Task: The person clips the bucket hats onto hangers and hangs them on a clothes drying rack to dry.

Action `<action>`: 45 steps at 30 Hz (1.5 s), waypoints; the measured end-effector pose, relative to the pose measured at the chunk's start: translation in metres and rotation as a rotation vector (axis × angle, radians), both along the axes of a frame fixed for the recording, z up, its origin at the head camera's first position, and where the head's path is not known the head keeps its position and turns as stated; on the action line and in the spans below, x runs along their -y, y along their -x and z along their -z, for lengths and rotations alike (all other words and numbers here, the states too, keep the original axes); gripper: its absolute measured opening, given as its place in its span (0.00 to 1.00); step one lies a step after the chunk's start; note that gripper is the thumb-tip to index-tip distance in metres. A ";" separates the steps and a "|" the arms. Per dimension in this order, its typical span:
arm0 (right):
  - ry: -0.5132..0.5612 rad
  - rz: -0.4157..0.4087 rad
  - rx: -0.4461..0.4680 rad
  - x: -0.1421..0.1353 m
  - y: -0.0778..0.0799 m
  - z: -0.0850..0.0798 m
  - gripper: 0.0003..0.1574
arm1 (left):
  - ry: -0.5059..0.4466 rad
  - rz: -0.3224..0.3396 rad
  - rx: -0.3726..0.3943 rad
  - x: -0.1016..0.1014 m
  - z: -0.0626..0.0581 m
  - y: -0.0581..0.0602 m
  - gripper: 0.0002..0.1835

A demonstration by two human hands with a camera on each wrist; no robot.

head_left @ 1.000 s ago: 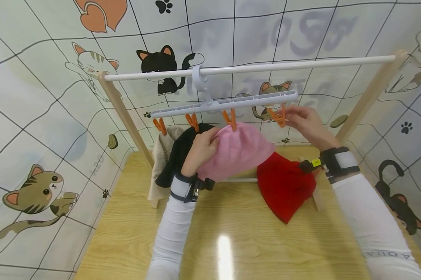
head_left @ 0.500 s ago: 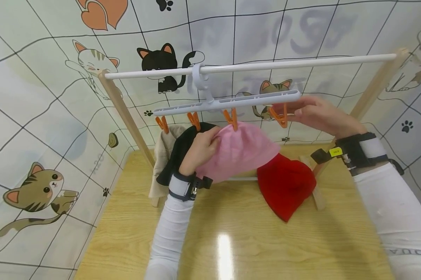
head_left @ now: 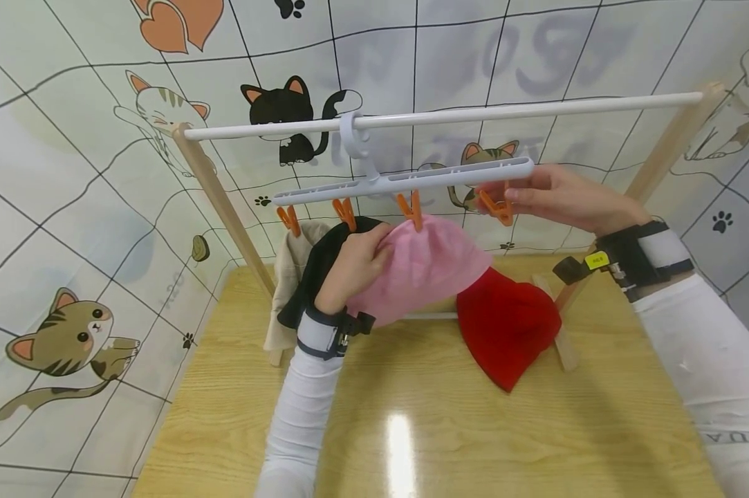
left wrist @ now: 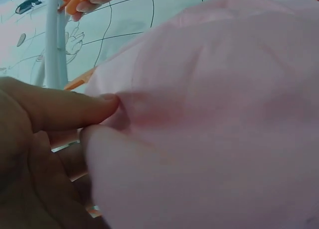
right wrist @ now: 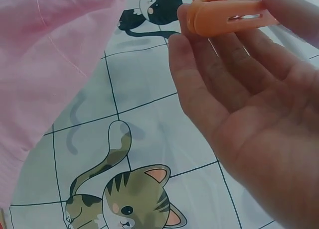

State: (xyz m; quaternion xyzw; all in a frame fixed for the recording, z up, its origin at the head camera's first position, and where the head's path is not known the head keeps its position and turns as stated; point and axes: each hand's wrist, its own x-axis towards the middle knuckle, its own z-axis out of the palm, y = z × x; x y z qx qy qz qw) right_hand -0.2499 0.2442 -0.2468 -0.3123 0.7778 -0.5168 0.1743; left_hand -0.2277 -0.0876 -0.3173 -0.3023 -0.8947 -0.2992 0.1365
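My left hand [head_left: 357,266] pinches the edge of a pink bucket hat [head_left: 424,266] between thumb and fingers; the left wrist view shows the thumb on the fold of cloth [left wrist: 117,109]. An orange clothespin [head_left: 415,211] on the grey-white hanger [head_left: 449,177] is at the top of this hat. At the hanger's right end my right hand [head_left: 563,197] holds another orange clothespin [head_left: 497,206], thumb in front and fingers behind. In the right wrist view that clothespin [right wrist: 229,17] lies between thumb and fingers, with no cloth in it.
A beige hat [head_left: 287,297] and a black hat [head_left: 315,277] hang from clothespins at the left. A red hat [head_left: 507,325] is low at the right, beside the rack's foot. The hanger hooks over a white rail [head_left: 523,113] between wooden posts [head_left: 221,207]. Below is a wooden table [head_left: 474,443].
My right hand has swung to the right and turned, with its fingers now behind the end clothespin. The left hand keeps its pinch on the pink hat, almost in place.
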 end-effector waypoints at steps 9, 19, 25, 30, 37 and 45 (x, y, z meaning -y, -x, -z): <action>-0.081 -0.008 0.005 0.000 0.003 0.005 0.22 | -0.016 -0.027 -0.079 0.001 -0.011 -0.010 0.10; -0.044 -0.103 0.012 0.003 0.010 0.013 0.21 | -0.068 -0.013 -0.155 0.004 -0.025 -0.023 0.10; -0.017 -0.094 0.017 0.003 0.012 0.015 0.22 | -0.052 0.049 -0.182 -0.005 -0.025 -0.028 0.12; -0.013 -0.060 0.036 0.002 0.012 0.015 0.23 | -0.014 0.163 -0.213 -0.031 -0.004 -0.028 0.07; 0.038 -0.033 0.047 0.001 0.012 0.015 0.23 | 0.087 0.254 -0.050 -0.074 0.026 -0.035 0.10; 0.061 0.020 0.038 0.004 0.013 0.020 0.24 | 0.315 0.296 0.004 -0.124 0.077 -0.052 0.10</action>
